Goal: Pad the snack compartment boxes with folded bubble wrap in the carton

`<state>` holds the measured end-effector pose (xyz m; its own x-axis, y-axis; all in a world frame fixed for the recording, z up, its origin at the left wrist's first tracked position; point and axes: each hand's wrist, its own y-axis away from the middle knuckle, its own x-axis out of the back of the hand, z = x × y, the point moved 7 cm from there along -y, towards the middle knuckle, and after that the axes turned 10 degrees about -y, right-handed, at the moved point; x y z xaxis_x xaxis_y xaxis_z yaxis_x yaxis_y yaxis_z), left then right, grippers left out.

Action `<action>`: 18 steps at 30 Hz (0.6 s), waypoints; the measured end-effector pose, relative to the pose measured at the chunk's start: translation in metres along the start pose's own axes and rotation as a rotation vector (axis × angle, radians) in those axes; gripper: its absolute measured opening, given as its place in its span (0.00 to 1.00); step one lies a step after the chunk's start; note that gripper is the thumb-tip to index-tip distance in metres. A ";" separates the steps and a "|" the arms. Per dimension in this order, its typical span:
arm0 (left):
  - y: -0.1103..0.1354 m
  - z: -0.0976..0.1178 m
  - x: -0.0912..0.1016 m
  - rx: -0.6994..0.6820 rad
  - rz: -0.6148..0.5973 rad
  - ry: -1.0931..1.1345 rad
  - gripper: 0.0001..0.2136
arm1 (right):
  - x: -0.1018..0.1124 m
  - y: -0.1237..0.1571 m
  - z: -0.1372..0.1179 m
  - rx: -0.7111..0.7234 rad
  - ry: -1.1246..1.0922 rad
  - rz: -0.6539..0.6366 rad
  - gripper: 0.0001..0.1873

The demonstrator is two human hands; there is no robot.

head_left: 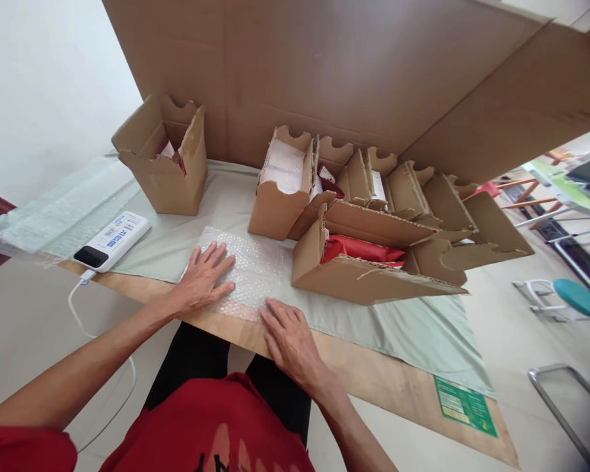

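A clear sheet of bubble wrap (255, 269) lies flat on the cloth near the table's front edge. My left hand (204, 276) rests palm down on its left part, fingers spread. At the sheet's lower right corner is my right hand (290, 334), fingers stretched out and lying near the wooden edge, with nothing visible in it. Just right of the sheet stands a long cardboard box (373, 285) with a red packet (364, 249) inside. Behind the sheet, a narrow carton (275, 213) holds folded bubble wrap (284, 164).
More open cartons (406, 187) form a row at the back right. A taller carton (177, 183) stands back left. A white power bank (115, 239) with a cable lies left, near layered bubble wrap (44, 210). A large cardboard panel (314, 72) closes off the back.
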<state>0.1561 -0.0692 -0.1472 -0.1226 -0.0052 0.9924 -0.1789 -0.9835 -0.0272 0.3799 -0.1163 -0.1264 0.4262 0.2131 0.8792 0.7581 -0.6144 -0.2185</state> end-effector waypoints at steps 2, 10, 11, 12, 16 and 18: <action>0.003 -0.002 0.008 -0.039 -0.007 0.054 0.28 | -0.006 -0.007 0.003 0.033 0.039 0.075 0.18; 0.031 -0.013 0.019 -0.263 -0.285 0.149 0.37 | 0.002 -0.012 0.009 0.013 -0.030 0.127 0.10; 0.033 -0.014 0.018 -0.272 -0.299 0.123 0.38 | 0.001 -0.011 0.008 0.015 -0.002 0.097 0.11; 0.036 -0.014 0.016 -0.279 -0.306 0.096 0.39 | -0.001 -0.011 0.007 0.023 0.034 0.079 0.12; 0.039 -0.009 0.012 -0.286 -0.304 0.022 0.40 | -0.005 -0.013 0.007 0.091 0.103 0.169 0.13; 0.039 -0.008 0.015 -0.285 -0.293 0.023 0.39 | -0.001 -0.016 0.008 0.095 0.030 0.223 0.13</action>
<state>0.1397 -0.1065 -0.1347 -0.0475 0.2753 0.9602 -0.4724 -0.8532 0.2213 0.3712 -0.1009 -0.1276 0.5744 0.0567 0.8166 0.6904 -0.5695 -0.4461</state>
